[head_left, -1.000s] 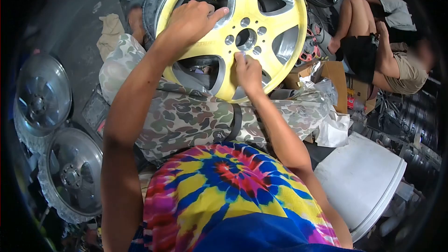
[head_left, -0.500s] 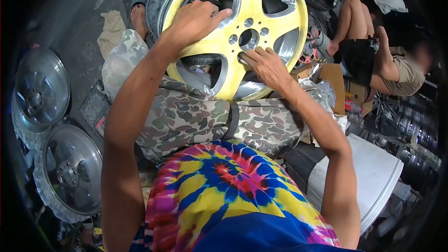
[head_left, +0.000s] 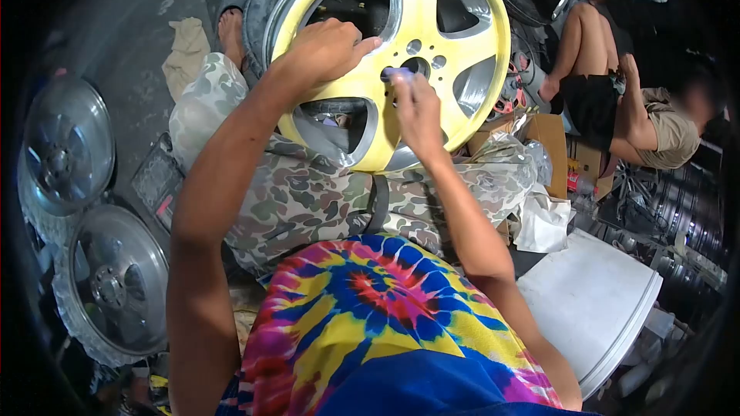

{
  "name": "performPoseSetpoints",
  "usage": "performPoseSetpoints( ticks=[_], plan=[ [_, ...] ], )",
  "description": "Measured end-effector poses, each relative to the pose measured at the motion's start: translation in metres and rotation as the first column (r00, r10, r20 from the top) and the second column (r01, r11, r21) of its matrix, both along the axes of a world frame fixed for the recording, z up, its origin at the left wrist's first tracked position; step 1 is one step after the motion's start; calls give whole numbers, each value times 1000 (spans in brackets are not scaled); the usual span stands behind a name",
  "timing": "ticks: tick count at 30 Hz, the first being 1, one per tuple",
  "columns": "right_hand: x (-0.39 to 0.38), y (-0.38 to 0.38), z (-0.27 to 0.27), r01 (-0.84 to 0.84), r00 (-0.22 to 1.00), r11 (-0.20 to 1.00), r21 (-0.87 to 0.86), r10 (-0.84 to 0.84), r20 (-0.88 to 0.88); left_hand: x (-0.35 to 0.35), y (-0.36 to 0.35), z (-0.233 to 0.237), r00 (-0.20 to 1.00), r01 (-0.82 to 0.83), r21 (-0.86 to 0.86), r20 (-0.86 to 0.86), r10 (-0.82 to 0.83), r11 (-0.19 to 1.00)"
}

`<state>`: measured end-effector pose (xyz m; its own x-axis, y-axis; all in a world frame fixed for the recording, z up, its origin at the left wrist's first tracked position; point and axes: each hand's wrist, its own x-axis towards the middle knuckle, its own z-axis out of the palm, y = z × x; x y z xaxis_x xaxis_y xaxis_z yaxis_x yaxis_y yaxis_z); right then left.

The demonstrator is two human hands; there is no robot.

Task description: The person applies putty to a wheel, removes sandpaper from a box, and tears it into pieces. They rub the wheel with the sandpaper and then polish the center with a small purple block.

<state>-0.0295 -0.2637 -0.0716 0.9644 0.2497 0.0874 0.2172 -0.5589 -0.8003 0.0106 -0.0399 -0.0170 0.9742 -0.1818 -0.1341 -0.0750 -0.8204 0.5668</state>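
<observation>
A yellow-faced wheel rim [head_left: 420, 4] with bare-metal spoke edges leans against my legs in camouflage trousers [head_left: 308, 189]. My left hand [head_left: 327, 50] rests on the rim's left spoke, its fingers curled over the edge of an opening and its thumb stretched towards the hub. Near the centre hole, my right hand [head_left: 416, 104] grips a small purplish pad [head_left: 399, 74] between its fingers, against the yellow face. The pad partly covers a bolt hole and the hub opening.
Two grey wheels [head_left: 108, 289] lie at the left. A beige cloth [head_left: 185, 54] is on the floor. Cardboard boxes [head_left: 546, 142] and a white panel [head_left: 590, 293] are at the right. Another person [head_left: 655, 123] sits at the upper right.
My right hand has moved up and left from the lower spoke to the hub, turning more upright; the purplish pad now shows clearly. My left hand has hardly moved.
</observation>
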Motion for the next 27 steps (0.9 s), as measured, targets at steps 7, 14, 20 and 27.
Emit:
performPoseSetpoints(
  ticks=[7, 14, 20, 27],
  plan=[
    [-7, 15, 15, 83, 960, 995, 53, -65, -273, -1, -4, -1, 993, 77, 86, -91, -70, 993],
    [-19, 30, 9, 250, 936, 956, 155, -197, -293, 0, -5, -8, 989, 137, 115, -75, -129, 984],
    [-5, 33, 23, 488, 729, 765, 420, -92, -678, -1, -4, -2, 992, 107, 103, -83, -99, 989],
    [-2, 14, 3, 41, 962, 999, 10, -37, -272, -1, -5, 2, 989, 102, 95, -121, -90, 990]
  ],
)
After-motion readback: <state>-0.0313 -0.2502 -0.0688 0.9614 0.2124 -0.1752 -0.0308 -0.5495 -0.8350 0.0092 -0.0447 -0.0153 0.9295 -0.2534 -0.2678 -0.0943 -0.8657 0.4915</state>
